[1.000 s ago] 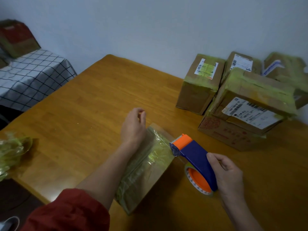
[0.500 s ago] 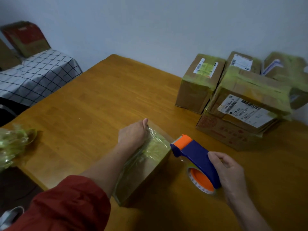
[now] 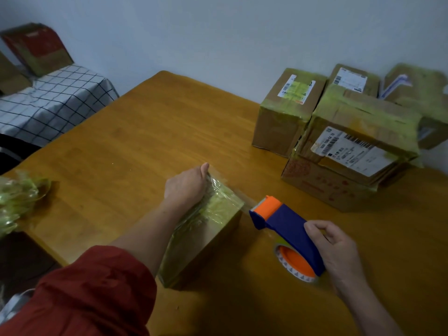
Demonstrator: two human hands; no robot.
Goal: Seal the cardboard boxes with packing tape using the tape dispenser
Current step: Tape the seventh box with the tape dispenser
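Note:
A small cardboard box (image 3: pixel 206 238) wrapped in clear greenish tape lies on the wooden table (image 3: pixel 135 141) in front of me. My left hand (image 3: pixel 185 186) presses flat on the box's far top edge, holding it down. My right hand (image 3: pixel 337 251) grips the handle of a blue and orange tape dispenser (image 3: pixel 286 229) just right of the box. A strip of clear tape runs from the dispenser's orange head to the box's near corner. The tape roll (image 3: pixel 295 265) sits under the handle.
Several taped cardboard boxes (image 3: pixel 351 146) with shipping labels are stacked at the table's back right against the wall. A crumpled wad of used tape (image 3: pixel 17 202) lies at the left table edge. A checked cloth surface (image 3: pixel 48 105) with more boxes stands far left.
My left hand slid from the box's far corner onto its top edge and pressed down. The dispenser pulled slightly right, away from the box, stretching tape out.

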